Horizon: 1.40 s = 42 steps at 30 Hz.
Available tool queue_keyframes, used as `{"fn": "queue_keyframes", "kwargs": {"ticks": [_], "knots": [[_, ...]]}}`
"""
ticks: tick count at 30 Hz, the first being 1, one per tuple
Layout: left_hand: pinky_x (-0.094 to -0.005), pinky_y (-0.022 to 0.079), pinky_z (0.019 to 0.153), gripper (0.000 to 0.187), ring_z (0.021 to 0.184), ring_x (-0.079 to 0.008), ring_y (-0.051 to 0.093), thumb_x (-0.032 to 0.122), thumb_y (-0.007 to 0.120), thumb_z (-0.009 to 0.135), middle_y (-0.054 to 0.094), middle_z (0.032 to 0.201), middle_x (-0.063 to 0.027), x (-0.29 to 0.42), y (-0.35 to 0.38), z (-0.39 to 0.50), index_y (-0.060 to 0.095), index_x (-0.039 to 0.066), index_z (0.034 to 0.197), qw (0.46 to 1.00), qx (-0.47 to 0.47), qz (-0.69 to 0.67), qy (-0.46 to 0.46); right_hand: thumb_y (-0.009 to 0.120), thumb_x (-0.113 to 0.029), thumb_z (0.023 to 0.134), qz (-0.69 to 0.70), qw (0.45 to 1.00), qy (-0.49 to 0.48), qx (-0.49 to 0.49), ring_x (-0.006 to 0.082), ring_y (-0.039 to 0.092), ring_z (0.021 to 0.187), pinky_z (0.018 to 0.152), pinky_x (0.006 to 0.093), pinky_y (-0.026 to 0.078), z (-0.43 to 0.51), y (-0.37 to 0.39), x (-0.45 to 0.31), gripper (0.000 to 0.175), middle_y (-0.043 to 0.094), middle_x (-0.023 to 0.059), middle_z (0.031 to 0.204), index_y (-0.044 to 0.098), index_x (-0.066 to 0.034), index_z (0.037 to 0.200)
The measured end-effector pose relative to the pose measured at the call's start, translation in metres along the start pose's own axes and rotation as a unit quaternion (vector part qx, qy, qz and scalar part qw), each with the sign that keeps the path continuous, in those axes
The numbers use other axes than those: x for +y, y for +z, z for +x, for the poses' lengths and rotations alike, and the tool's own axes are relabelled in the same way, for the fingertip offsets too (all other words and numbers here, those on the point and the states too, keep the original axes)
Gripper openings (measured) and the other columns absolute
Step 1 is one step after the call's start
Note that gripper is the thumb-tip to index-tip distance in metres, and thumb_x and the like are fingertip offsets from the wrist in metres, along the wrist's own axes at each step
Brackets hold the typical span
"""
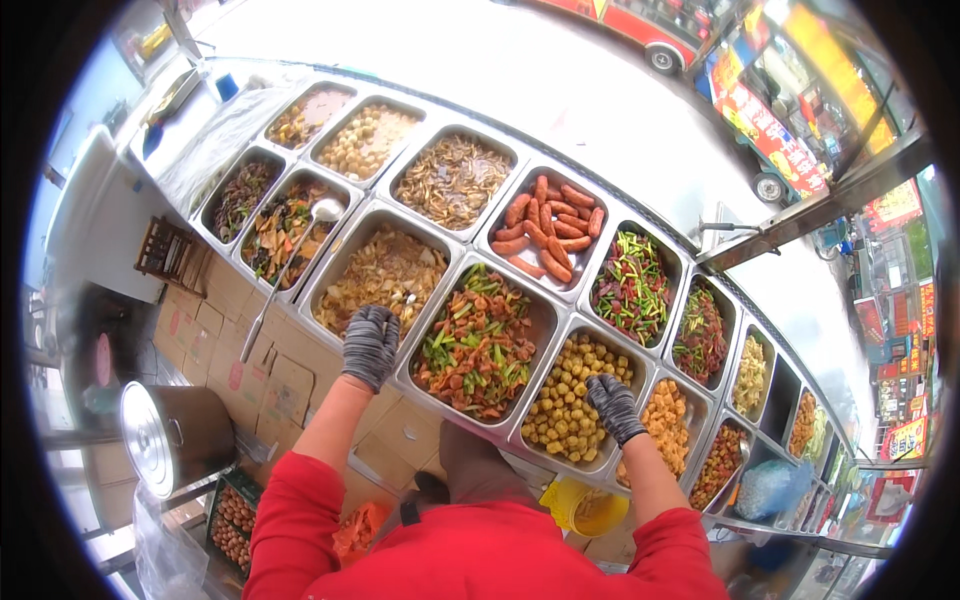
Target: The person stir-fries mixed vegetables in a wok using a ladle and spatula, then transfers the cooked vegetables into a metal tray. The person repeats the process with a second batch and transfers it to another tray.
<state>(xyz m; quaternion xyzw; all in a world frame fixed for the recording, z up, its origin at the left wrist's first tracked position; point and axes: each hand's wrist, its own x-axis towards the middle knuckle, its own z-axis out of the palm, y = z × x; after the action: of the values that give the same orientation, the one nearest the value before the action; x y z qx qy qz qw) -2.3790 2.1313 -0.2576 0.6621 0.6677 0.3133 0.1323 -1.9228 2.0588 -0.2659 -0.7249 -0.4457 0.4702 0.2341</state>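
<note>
My left hand [371, 346], in a grey striped knit glove, hovers at the near edge of a steel pan [307, 300] of braised cabbage [382, 274]. Its fingers are curled in; I see nothing in them, though the palm is hidden. In a matching glove, my right hand [615, 405] hangs over the right side of a pan of yellow-brown cubes [571, 397], fingers also curled and nothing visible in them. Between my hands sits a pan of sliced meat with green vegetables [474, 343]. Crumbly orange-brown pieces [666, 420] fill the pan right of my right hand.
A long-handled ladle [281, 274] rests in a vegetable pan, its handle overhanging the near edge. Sausages [551, 225] lie in a back-row pan. Below are a lidded pot [172, 435], a crate of eggs [234, 521] and a yellow bucket [600, 510]. A metal post [817, 202] stands right.
</note>
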Motion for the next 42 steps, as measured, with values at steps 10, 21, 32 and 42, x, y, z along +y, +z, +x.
{"fn": "queue_keyframes", "kwargs": {"ticks": [10,21,32,42], "knots": [[-0.049,0.019,0.116,0.061,0.139,-0.0395,0.028,0.031,0.048,0.092,0.034,0.146,-0.024,0.054,0.252,0.248,0.037,-0.004,0.14,0.936,-0.202,0.177,0.227,0.055,-0.033,0.094,-0.302,0.919,-0.235,0.09,0.0377,0.062,0.089,0.082,0.0473,0.046,0.357,-0.044,-0.172,0.029,0.064,0.0216,0.093,0.064,-0.0056,0.095],[-0.0508,0.003,0.118,0.079,0.148,-0.0328,0.007,0.055,0.032,0.097,0.014,0.158,-0.0186,0.094,0.352,0.437,0.014,0.001,0.151,0.938,-0.241,0.151,0.196,0.039,-0.05,0.098,-0.493,0.834,-0.166,0.184,0.0341,0.027,0.141,0.114,0.0448,0.023,0.663,-0.072,-0.213,0.067,0.029,0.0198,0.152,0.035,-0.0026,0.144],[-0.0474,0.001,0.119,0.083,0.148,-0.0321,0.011,0.057,0.041,0.092,0.018,0.158,-0.0197,0.087,0.359,0.469,0.023,0.0,0.15,0.929,-0.316,-0.002,0.19,0.038,-0.06,0.095,-0.272,0.941,-0.098,0.177,0.0291,0.055,0.119,0.104,0.0359,0.037,0.84,-0.126,-0.271,0.069,0.059,0.0177,0.129,0.058,-0.002,0.127],[-0.0477,0.006,0.119,0.085,0.146,-0.0331,0.016,0.054,0.053,0.087,0.023,0.155,-0.0212,0.088,0.364,0.472,0.028,-0.001,0.147,0.949,-0.263,-0.04,0.167,0.032,-0.055,0.096,-0.393,0.895,-0.081,0.194,0.036,0.062,0.105,0.094,0.0421,0.044,0.888,-0.163,-0.273,0.068,0.066,0.0243,0.109,0.066,0.0031,0.11]]}}
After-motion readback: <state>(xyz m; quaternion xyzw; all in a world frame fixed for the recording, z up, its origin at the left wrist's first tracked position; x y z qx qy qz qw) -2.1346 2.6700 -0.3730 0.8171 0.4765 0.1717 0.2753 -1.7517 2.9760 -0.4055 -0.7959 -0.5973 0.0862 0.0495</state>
